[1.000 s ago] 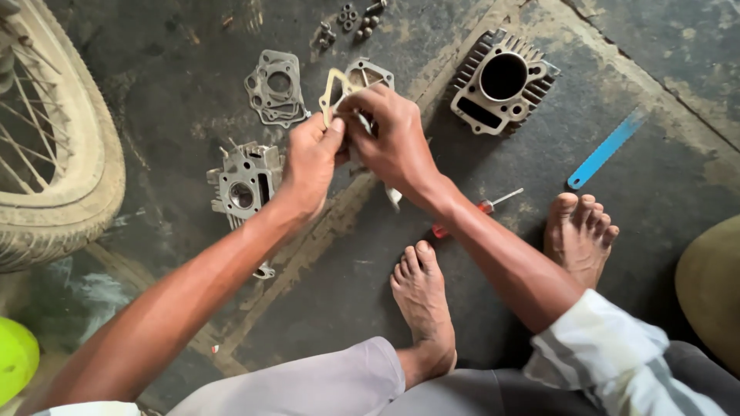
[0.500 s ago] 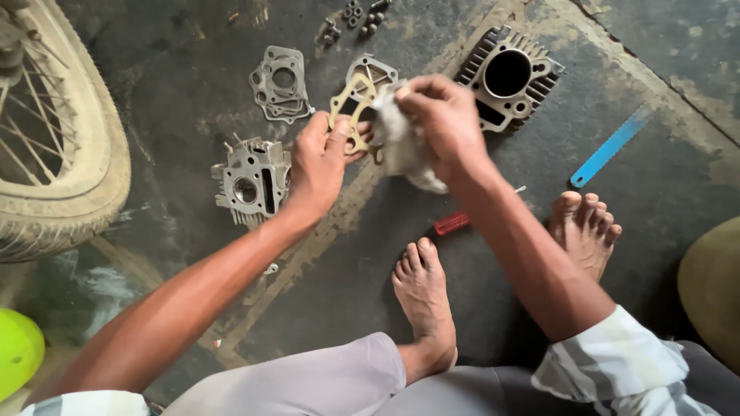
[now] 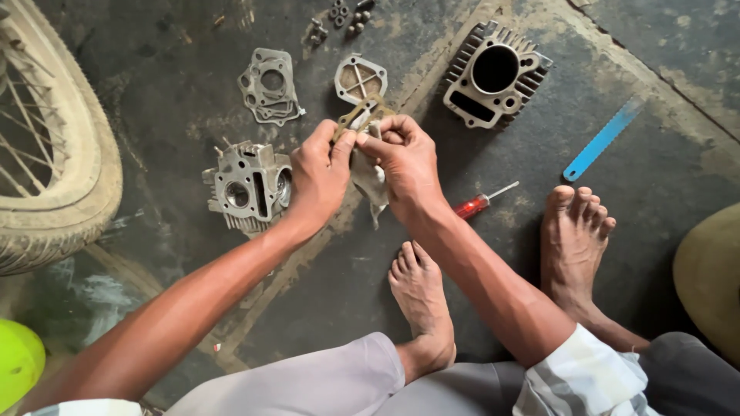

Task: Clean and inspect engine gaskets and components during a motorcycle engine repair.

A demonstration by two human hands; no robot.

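both hands, left hand (image 3: 320, 173) and right hand (image 3: 406, 160), grip closed on a thin tan gasket (image 3: 356, 117) with cut-out holes.

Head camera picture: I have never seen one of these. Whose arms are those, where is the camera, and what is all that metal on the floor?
The camera sits on a person's head and looks down, so the arms and bare feet are that person's own. The left hand and right hand together hold a thin tan gasket, and the right hand also grips a grey rag.

On the dark floor lie engine parts: a finned cylinder block, a cylinder head, a flat metal gasket and a small square cover. There are also a red-handled screwdriver, a blue hacksaw blade and some small nuts. A spoked wheel stands at the left.
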